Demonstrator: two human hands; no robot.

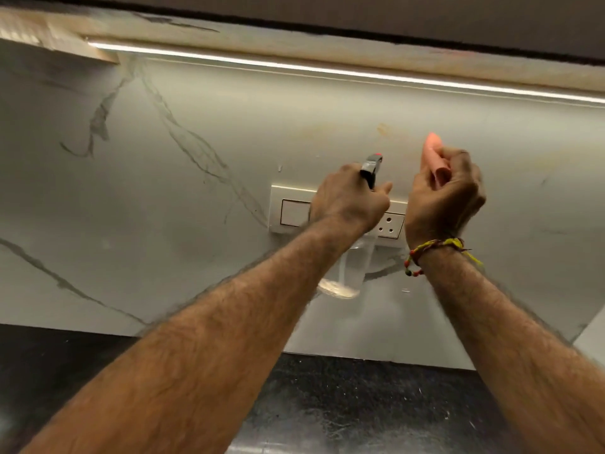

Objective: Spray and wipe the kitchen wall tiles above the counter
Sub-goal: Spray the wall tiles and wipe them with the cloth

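The left hand (348, 199) is curled round the neck of a clear plastic spray bottle with a black trigger head and red nozzle tip (352, 270), forefinger out by the trigger, nozzle aimed at the glossy grey marble-look wall tiles with dark veins (183, 103). The right hand (445, 194) is bunched tight round a soft peach-pink cloth (433, 155), only a fold poking out above the fingers. The bottle hangs below the fist, apparently with little liquid, so it should feel light; its smooth wall could slip when wet, making the neck the sound hold. The cloth is limp and will flatten under a palm. Behind the hands sits a white plastic switch and socket plate (294, 209), best kept dry. Below lies a speckled black stone counter (343, 404); above glows a thin light strip (294, 65)
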